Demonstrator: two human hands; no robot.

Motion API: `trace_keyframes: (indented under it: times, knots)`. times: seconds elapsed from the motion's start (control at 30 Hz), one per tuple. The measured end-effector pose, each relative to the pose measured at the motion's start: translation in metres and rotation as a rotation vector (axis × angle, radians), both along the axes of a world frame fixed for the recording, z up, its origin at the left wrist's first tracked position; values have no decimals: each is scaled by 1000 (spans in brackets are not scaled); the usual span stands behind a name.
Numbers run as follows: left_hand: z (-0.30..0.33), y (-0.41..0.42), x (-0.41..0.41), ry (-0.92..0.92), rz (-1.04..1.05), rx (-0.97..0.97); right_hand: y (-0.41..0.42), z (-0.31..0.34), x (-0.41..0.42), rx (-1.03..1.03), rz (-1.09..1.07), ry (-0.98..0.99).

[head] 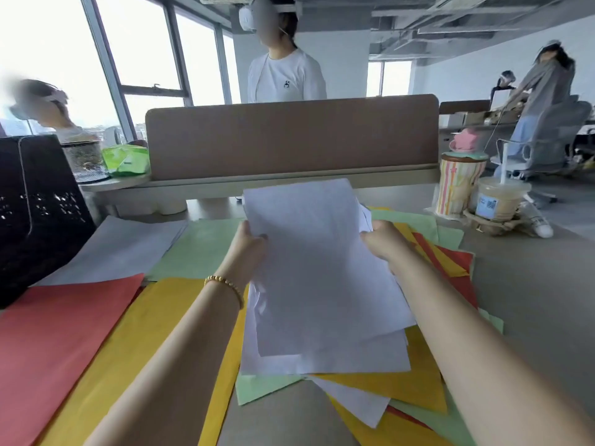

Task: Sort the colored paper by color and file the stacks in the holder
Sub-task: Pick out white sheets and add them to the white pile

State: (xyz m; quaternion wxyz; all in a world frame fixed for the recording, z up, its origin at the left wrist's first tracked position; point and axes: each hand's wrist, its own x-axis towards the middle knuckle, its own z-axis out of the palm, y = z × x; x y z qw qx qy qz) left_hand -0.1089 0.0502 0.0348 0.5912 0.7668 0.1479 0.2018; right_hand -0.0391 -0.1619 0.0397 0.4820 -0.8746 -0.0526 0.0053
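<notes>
White paper stack (318, 268) between both gripping hands (317, 243)

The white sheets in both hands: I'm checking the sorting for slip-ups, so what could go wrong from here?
1. The white sheets are fanned unevenly between the left hand and right hand; some may slide out.
2. They could drop onto the unsorted pile and mix again.
3. The iced drink stands near the papers.

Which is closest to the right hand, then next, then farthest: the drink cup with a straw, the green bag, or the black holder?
From the right hand:
1. The drink cup, on the desk's right side.
2. The green bag, back left by the divider.
3. The black holder, at the far left edge.
</notes>
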Motion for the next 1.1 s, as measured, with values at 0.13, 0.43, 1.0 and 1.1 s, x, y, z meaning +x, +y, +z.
trace_keyframes:
  times: [0.13, 0.43, 1.0, 1.1]
  knots:
    - [50, -18, -27, -277, 6, -195, -1, 41, -20, 301, 19, -185]
    - [87, -21, -51, -584, -91, -175, -10, 80, -57, 694, 197, -413]
    - [19, -17, -49, -203, -128, -241, -21, 19, -54, 460, 172, -184]
    - [31, -16, -45, -233, -24, -257, -16, 15, -55, 423, 189, -138]
